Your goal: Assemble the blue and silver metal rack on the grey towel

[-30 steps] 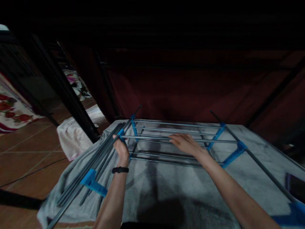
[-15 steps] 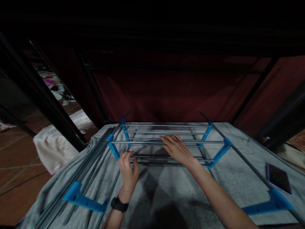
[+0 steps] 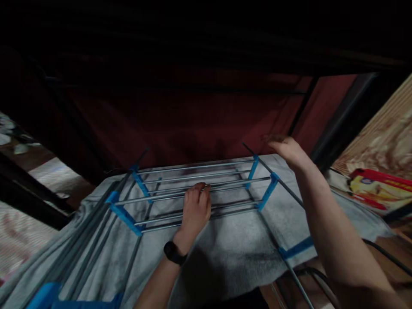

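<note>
A partly built rack of grey metal tubes and blue plastic brackets lies on a grey cloth [image 3: 234, 244]. My left hand [image 3: 197, 208], with a black watch [image 3: 174, 252] on the wrist, has its fingers curled over the upper front tube [image 3: 161, 197] near its middle. My right hand [image 3: 289, 151] is in the air beyond the right side tube [image 3: 289, 192], fingers stretched out and slightly blurred, holding nothing. Blue brackets [image 3: 125, 214] join the crossbars at the left, and another blue bracket [image 3: 268, 193] does so at the right.
Several loose grey tubes [image 3: 80, 240] lie along the left side of the cloth. Nearer me is a blue bracket [image 3: 298, 247] on the right. A red and yellow package [image 3: 380, 189] stands at far right. Behind the rack hangs a dark red cloth [image 3: 193, 128].
My left hand has moved from beside the left bracket onto the front tube. My right hand has left the crossbars and risen to the far right. The view has swung right.
</note>
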The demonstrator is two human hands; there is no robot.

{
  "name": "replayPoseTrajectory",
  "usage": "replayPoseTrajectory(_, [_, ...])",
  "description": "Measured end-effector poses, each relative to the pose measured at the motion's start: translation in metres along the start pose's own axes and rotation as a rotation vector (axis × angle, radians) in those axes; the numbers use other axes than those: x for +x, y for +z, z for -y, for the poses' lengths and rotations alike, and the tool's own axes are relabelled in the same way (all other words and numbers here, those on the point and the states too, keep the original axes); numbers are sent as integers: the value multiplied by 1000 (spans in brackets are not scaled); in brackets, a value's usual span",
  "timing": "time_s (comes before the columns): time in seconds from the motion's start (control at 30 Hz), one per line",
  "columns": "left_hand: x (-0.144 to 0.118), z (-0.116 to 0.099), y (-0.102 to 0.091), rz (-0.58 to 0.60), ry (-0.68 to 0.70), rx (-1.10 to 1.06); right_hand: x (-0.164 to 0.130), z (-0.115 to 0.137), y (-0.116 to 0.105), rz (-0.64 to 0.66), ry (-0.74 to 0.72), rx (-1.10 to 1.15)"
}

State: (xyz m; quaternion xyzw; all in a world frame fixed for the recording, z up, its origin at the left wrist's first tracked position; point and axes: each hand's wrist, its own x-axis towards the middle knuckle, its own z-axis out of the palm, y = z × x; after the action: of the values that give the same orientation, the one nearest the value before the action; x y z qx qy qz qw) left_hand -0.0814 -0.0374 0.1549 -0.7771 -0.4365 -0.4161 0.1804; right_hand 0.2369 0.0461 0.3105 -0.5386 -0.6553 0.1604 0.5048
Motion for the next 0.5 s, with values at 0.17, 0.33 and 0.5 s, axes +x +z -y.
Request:
replayPoseTrajectory(0.17, [25,-16,15,129,22,-49,19,-28,-13,91,282,-195])
replayPoseTrajectory(0.33, [47,-28,30,226,95,-63,11,-58,-7,186,608,-357])
replayPoseTrajectory(0.5, [65,-41,43,355,118,-87,-28,-90,-14,316,616,14])
